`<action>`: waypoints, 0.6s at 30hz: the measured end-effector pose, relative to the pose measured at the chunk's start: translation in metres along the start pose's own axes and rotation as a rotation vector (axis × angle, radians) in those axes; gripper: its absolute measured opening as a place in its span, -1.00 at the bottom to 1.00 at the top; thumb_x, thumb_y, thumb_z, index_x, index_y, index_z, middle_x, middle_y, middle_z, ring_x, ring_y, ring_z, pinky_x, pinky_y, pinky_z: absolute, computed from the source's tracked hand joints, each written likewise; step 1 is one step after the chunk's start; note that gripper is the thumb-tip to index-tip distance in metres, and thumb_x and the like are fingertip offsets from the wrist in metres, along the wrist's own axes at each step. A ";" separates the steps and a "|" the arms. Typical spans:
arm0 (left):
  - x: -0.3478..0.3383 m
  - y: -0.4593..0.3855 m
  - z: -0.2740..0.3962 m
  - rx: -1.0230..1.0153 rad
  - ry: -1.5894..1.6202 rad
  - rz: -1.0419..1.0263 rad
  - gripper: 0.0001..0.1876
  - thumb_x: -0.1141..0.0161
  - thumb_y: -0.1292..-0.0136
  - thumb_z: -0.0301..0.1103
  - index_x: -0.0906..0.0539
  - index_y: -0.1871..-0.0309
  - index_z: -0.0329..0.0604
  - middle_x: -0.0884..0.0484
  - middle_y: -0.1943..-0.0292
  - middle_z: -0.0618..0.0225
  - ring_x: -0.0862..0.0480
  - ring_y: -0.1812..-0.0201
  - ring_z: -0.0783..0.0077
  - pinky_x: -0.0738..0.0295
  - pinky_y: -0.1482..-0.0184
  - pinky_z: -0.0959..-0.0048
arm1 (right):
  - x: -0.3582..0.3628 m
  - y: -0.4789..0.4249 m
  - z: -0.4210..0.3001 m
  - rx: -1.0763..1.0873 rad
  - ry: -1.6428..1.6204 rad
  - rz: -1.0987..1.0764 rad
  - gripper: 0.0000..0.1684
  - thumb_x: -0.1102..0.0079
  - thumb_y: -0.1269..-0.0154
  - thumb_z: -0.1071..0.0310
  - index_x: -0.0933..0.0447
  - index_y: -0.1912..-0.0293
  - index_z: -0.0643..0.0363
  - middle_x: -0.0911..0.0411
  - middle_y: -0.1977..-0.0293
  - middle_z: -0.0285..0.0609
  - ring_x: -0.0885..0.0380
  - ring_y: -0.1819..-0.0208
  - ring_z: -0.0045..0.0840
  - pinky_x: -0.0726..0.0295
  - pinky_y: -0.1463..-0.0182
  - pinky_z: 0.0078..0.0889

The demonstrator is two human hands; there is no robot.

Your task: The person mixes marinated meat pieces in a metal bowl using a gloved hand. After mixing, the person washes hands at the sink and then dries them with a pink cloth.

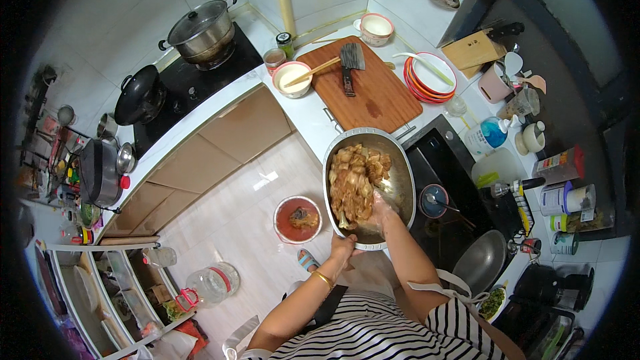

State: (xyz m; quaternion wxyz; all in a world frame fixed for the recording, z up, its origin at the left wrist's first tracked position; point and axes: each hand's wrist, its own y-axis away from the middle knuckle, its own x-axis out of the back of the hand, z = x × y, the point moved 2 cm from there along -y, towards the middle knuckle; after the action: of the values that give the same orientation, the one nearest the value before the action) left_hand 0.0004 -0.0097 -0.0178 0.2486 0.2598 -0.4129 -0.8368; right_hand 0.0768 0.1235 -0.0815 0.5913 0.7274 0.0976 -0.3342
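Observation:
A large oval metal pan (411,180) is tilted in front of me, partly over the black sink. Brown, sauce-coated meat (350,180), seemingly poultry pieces, fills its left part. My left hand (344,250) grips the pan's near rim. My right hand (382,210), in what looks like a clear plastic glove, is inside the pan against the meat; its fingers are partly hidden, so its hold is unclear. Beyond the pan, a cleaver (352,62) lies on a wooden cutting board (380,95). Chopsticks (315,71) rest across a white bowl (292,91) and reach the board.
Stacked red-rimmed plates (430,80) stand right of the board. The black sink (430,160) holds a small bowl (434,201). A steel pot (202,30) and black wok (140,95) sit on the stove. On the floor are a bucket (298,220) and a large plastic bottle (212,285).

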 end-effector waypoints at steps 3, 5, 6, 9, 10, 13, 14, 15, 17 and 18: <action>-0.019 -0.006 -0.004 0.002 -0.053 -0.071 -0.68 0.02 -0.21 -0.62 -0.32 -0.05 -0.42 -0.52 0.17 0.10 -0.64 0.31 0.21 -0.73 0.49 0.36 | 0.084 -0.056 -0.031 0.187 -0.011 -0.027 -0.35 0.06 -0.29 -0.12 -0.33 -0.18 0.14 -0.41 -0.12 -0.08 -0.41 -0.10 -0.20 -0.36 -0.19 0.01; -0.032 -0.007 -0.006 0.004 -0.056 -0.117 -0.69 0.02 -0.21 -0.62 -0.32 -0.03 -0.44 -0.52 0.19 0.11 -0.64 0.32 0.21 -0.73 0.49 0.36 | 0.129 -0.057 -0.054 0.429 0.204 0.073 -0.41 -0.04 -0.26 -0.02 -0.35 -0.15 0.15 -0.44 -0.08 -0.07 -0.44 -0.06 -0.21 -0.40 -0.16 -0.01; 0.011 -0.008 -0.005 -0.010 0.029 0.018 -0.68 0.02 -0.21 -0.63 -0.32 -0.04 -0.43 -0.52 0.19 0.10 -0.64 0.33 0.20 -0.73 0.50 0.37 | 0.017 -0.012 -0.016 0.224 0.197 0.145 -0.53 -0.16 -0.21 0.14 -0.43 -0.05 0.17 -0.50 0.02 -0.07 -0.50 0.01 -0.28 -0.51 -0.04 -0.06; -0.007 0.000 0.001 0.008 0.020 -0.013 -0.67 0.03 -0.21 -0.64 -0.31 -0.06 -0.40 -0.51 0.19 0.09 -0.64 0.34 0.18 -0.72 0.51 0.38 | 0.024 0.029 -0.050 0.278 0.463 0.092 -0.66 -0.20 -0.17 0.26 -0.52 0.06 0.17 -0.55 0.12 -0.10 -0.55 0.10 -0.36 -0.57 0.07 -0.13; -0.004 0.003 0.002 0.000 0.026 0.007 -0.66 0.04 -0.21 -0.64 -0.31 -0.07 -0.39 -0.52 0.18 0.08 -0.64 0.34 0.18 -0.72 0.52 0.39 | 0.001 0.052 -0.051 0.296 0.555 0.124 -0.69 -0.27 -0.07 0.28 -0.57 0.17 0.20 -0.59 0.19 -0.15 -0.58 0.18 -0.40 -0.59 0.17 -0.15; -0.006 -0.009 -0.007 0.040 -0.008 -0.034 -0.61 0.06 -0.21 -0.65 -0.26 -0.12 -0.25 -0.51 0.16 0.11 -0.65 0.34 0.18 -0.71 0.53 0.37 | -0.046 0.104 -0.051 0.556 0.920 0.352 -0.58 -0.33 0.04 0.25 -0.55 0.15 0.24 -0.60 0.22 -0.16 -0.59 0.22 -0.40 -0.57 0.16 -0.25; -0.010 -0.015 -0.010 0.056 -0.029 -0.059 -0.58 0.06 -0.21 -0.65 -0.23 -0.14 -0.14 -0.51 0.14 0.14 -0.66 0.34 0.20 -0.72 0.50 0.34 | -0.016 0.082 -0.059 0.622 1.181 0.469 -0.46 -0.37 0.10 0.19 -0.52 0.10 0.28 -0.59 0.19 -0.10 -0.58 0.18 -0.40 -0.55 0.12 -0.32; -0.001 -0.017 -0.013 0.068 -0.025 -0.039 -0.53 0.07 -0.21 -0.66 -0.21 -0.17 -0.03 -0.50 0.12 0.17 -0.67 0.34 0.21 -0.72 0.48 0.30 | -0.058 0.102 -0.048 0.632 1.480 0.556 -0.41 -0.34 0.08 0.21 -0.47 0.02 0.25 -0.54 0.09 0.00 -0.54 0.08 -0.34 -0.50 0.03 -0.36; -0.006 -0.014 -0.010 0.060 0.000 -0.077 -0.54 0.08 -0.21 -0.66 -0.21 -0.16 -0.05 -0.51 0.15 0.20 -0.66 0.32 0.23 -0.72 0.48 0.30 | -0.065 0.110 -0.036 0.960 1.680 0.426 -0.33 -0.28 0.05 0.20 -0.37 -0.09 0.20 -0.50 0.14 0.16 -0.49 0.08 -0.05 -0.47 0.00 -0.21; -0.005 -0.016 -0.011 0.054 -0.006 -0.080 -0.54 0.08 -0.21 -0.66 -0.21 -0.16 -0.05 -0.51 0.15 0.21 -0.66 0.31 0.24 -0.72 0.47 0.30 | -0.067 0.117 -0.027 0.978 1.730 0.439 -0.40 -0.23 -0.01 0.21 -0.39 -0.09 0.15 -0.46 0.07 0.19 -0.44 0.00 -0.03 -0.42 -0.08 -0.20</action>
State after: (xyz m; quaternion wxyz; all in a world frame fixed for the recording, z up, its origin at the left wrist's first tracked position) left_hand 0.0080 -0.0044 -0.0356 0.2066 0.2804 -0.4254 -0.8353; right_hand 0.0987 0.1327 0.0539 0.0040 0.8836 0.2090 0.4191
